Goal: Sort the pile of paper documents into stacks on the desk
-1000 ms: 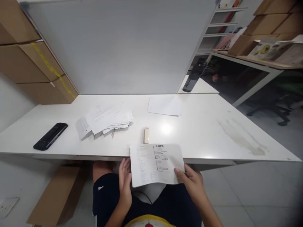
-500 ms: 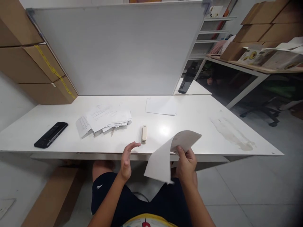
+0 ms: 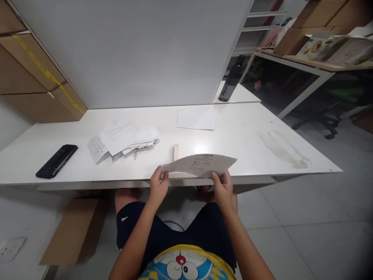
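A sheet of paper (image 3: 201, 165) with dark print is stretched between my two hands above the table's front edge. My left hand (image 3: 159, 186) pinches its left end between thumb and fingers. At the other end, my right hand (image 3: 223, 188) grips the lower right edge, thumb on top. Just behind the sheet stands a small cream-coloured stapler (image 3: 175, 151), its near part hidden by the paper. To the left lies a loose, uneven pile of printed papers (image 3: 128, 138). Further back are some blank white sheets (image 3: 196, 119), lying flat.
A black phone-like device (image 3: 56, 161) lies at the white table's (image 3: 239, 144) left. A whiteboard (image 3: 140, 54) stands along the back, with a dark bottle (image 3: 231, 79) by its right side. Cardboard boxes (image 3: 37, 77) are stacked at the left, and another box (image 3: 70, 233) is on the floor.
My left hand, open and apart before, has taken hold of the paper's left end. The sheet has turned from hanging curled to spread sideways, print showing. The view has tilted down.
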The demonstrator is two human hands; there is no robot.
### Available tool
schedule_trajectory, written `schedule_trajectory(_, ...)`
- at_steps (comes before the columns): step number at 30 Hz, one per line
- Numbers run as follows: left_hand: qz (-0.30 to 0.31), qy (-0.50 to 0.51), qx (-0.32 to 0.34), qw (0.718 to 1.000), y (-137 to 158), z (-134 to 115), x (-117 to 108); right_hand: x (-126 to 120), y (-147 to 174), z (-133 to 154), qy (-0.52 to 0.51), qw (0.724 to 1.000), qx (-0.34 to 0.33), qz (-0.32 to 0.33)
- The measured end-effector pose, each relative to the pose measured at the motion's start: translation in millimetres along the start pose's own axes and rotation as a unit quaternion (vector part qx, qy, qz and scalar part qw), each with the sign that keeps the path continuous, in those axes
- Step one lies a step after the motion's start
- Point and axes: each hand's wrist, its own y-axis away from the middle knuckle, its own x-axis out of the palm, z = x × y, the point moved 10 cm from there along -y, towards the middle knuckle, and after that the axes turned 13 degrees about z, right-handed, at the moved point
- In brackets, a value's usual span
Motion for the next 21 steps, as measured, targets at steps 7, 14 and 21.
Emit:
schedule_trajectory(7, 0.003, 0.078, -0.054, 0.995, 35.5, 8.1, -13.6, -6.9, 17.7, -20.4, 0.027, 0.993, 0.062, 0.097)
schedule_trajectory(14, -0.016, 0.149, -0.192, 0.970, 109.3, 61.2, -9.9, 1.4, 65.2, -68.4, -0.118, 0.936, 0.241, 0.229)
schedule_trajectory(21, 0.040, 0.067, -0.143, 0.987, 90.6, 40.4, -14.4, -14.8, 48.9, -65.0, -0.173, 0.945, 0.258, 0.107)
